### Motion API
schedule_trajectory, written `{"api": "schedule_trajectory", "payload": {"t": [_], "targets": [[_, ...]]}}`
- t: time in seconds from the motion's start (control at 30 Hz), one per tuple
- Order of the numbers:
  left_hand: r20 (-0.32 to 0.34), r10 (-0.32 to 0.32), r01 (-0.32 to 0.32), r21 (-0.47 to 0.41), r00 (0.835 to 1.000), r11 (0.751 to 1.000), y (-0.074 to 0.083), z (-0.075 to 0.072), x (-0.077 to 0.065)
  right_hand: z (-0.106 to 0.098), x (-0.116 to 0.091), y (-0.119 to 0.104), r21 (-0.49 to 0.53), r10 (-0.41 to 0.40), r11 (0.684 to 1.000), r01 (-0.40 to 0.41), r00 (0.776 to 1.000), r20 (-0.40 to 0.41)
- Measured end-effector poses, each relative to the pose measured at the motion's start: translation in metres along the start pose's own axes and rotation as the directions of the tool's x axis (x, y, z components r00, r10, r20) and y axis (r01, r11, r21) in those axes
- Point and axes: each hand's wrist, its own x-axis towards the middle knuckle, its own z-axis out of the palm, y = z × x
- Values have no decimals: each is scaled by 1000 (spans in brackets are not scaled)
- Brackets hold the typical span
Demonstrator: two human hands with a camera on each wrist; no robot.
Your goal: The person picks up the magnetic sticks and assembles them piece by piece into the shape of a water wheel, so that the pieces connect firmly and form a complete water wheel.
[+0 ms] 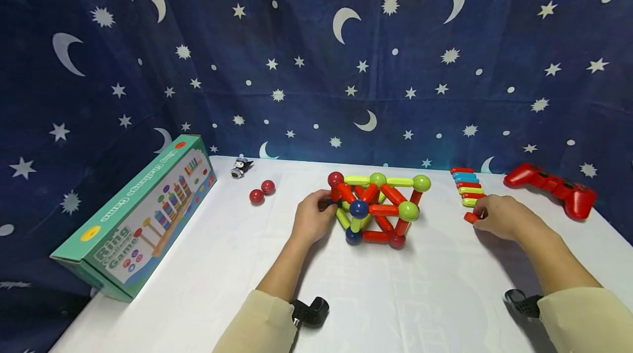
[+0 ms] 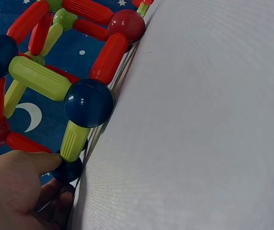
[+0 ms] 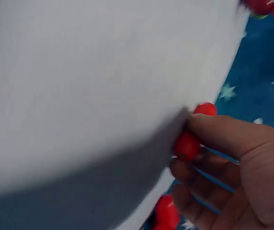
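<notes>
A frame of red and yellow-green rods joined by balls, like a magnetic building set (image 1: 383, 210), stands on the white table in the middle of the head view. My left hand (image 1: 312, 215) is at its left side. In the left wrist view, thumb and fingers pinch a dark blue ball (image 2: 67, 171) at a corner, below a yellow-green rod (image 2: 74, 141). To the right, my right hand (image 1: 506, 218) pinches a short red rod (image 1: 471, 218) between thumb and fingers, at the table surface. The thumb covers part of that red rod (image 3: 188, 146) in the right wrist view.
Several loose rods (image 1: 466, 176) lie in a column beyond my right hand. A red game controller (image 1: 551, 187) sits at the far right. Two red balls (image 1: 256, 196) and a small figure (image 1: 240, 167) lie left of the frame. A green game box (image 1: 148, 215) stands at the left edge.
</notes>
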Motion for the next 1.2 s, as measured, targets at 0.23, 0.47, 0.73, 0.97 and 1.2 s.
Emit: {"api": "schedule_trajectory", "payload": {"t": [0.23,0.47,0.73,0.97,1.2], "targets": [[4,8,-8,10,1000,1000,0,0,0,-11,-15,-44,134,-185,967,214,962,-203],[-7,41,-41,14,999,999,-2,-1,-1,-22,-30,-93,318,-257,892,322,939,-230],[-6,52,-52,12,999,999,-2,0,0,-24,-34,-115,540,-156,813,220,974,-161],[5,38,-38,8,999,999,-1,1,0,-19,-32,-126,723,7,687,74,994,-108],[0,33,-33,16,999,999,-2,0,0,-16,-30,-135,774,106,633,22,988,-114]]}}
